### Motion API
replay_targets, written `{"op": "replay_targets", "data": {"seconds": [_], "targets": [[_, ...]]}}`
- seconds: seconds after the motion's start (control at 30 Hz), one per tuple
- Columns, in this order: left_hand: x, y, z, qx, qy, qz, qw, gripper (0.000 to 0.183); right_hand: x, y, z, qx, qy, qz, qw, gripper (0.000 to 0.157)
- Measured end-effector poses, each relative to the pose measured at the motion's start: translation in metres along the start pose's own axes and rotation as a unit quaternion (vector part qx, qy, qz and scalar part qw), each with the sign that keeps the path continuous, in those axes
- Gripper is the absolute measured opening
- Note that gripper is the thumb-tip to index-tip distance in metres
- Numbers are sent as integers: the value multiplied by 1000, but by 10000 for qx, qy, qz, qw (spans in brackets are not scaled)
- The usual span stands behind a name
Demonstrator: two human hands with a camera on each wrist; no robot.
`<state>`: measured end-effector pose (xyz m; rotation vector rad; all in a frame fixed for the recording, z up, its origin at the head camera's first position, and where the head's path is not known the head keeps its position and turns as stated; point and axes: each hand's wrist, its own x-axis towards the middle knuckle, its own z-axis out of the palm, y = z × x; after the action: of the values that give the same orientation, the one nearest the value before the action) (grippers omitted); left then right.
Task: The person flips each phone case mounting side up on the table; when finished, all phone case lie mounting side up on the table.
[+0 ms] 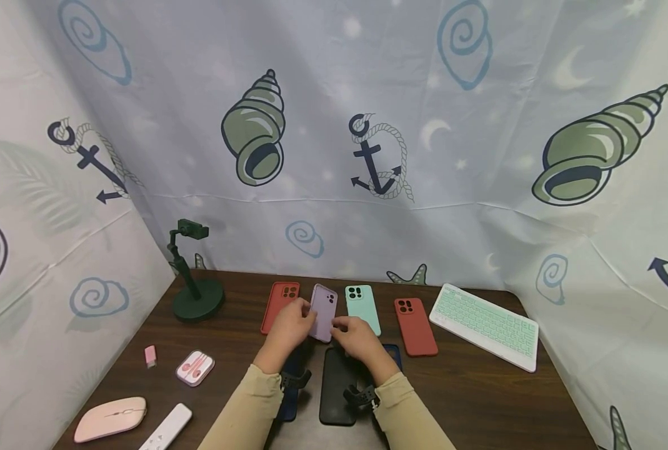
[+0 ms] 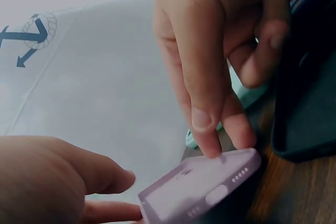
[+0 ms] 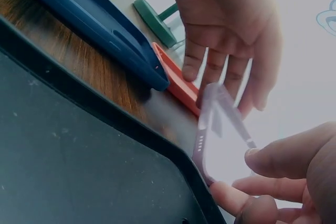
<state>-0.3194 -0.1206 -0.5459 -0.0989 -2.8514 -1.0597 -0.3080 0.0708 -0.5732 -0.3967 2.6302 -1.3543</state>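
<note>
A lilac phone case [image 1: 324,312] with a camera cutout lies between my two hands, slightly tilted, its slotted bottom edge facing me. My left hand [image 1: 291,325] holds its left side, fingertips at the edge and thumb [image 2: 110,174] above. From the other side, my right hand [image 1: 358,340] grips the right edge between thumb [image 3: 283,156] and fingers. Nearest to me, a black phone case [image 1: 338,387] lies below the lilac one. A red phone case [image 1: 277,303] sits beside the left hand and a mint phone case [image 1: 363,307] beyond the right.
Dark blue cases [image 1: 290,403] lie partly under the forearms. Another red case [image 1: 416,328] and a white keyboard [image 1: 485,328] are right. Left are a green stand [image 1: 199,300], earphone box [image 1: 195,367], pink USB stick [image 1: 150,356], mouse [image 1: 111,419] and white remote [image 1: 167,428].
</note>
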Motion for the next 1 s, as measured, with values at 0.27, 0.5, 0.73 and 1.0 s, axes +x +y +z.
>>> {"op": "replay_targets", "data": {"seconds": [0.27, 0.5, 0.73, 1.0], "targets": [[-2, -6, 10, 1211, -274, 304, 9918, 30, 0, 2, -2, 246, -130, 55, 9996, 40], [-3, -6, 16, 1127, -324, 194, 9929, 32, -1, 5, -2, 222, -172, 90, 9996, 41], [-2, -2, 15, 994, -178, 386, 9941, 37, -4, 1, -11, 130, -393, -102, 9991, 41], [-5, 20, 7, -542, -389, 1062, 9921, 36, -9, -1, -33, 24, -405, -374, 9985, 33]]}}
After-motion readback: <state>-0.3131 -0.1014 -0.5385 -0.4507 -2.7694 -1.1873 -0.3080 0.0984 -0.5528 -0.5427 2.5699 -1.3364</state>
